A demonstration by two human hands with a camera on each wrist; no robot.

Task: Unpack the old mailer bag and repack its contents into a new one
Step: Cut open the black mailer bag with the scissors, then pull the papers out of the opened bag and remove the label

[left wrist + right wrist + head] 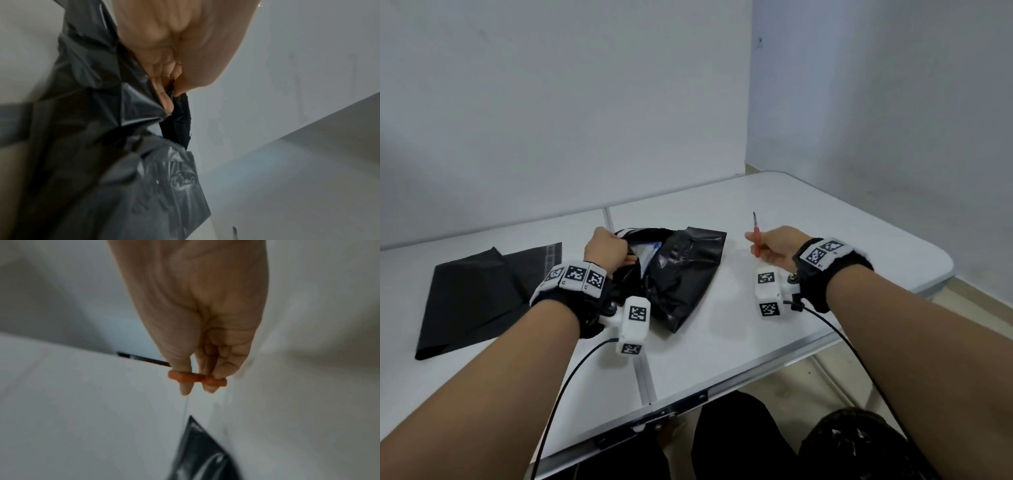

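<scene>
Now left hand (606,251) pinching old mailer bag (681,274) (opened), right hand (777,248) gripping scissors (756,236)

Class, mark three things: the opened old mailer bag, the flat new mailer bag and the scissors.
old mailer bag (681,274), head view, crinkled black side.
new mailer bag (479,294), head view, flat middle.
scissors (197,378), right wrist view, orange handle.

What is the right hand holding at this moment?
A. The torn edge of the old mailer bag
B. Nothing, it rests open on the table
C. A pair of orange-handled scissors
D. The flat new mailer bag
C. The right hand has thumb and fingers through the orange-handled scissors, held above the table, while the left hand grips the old mailer bag.
</scene>
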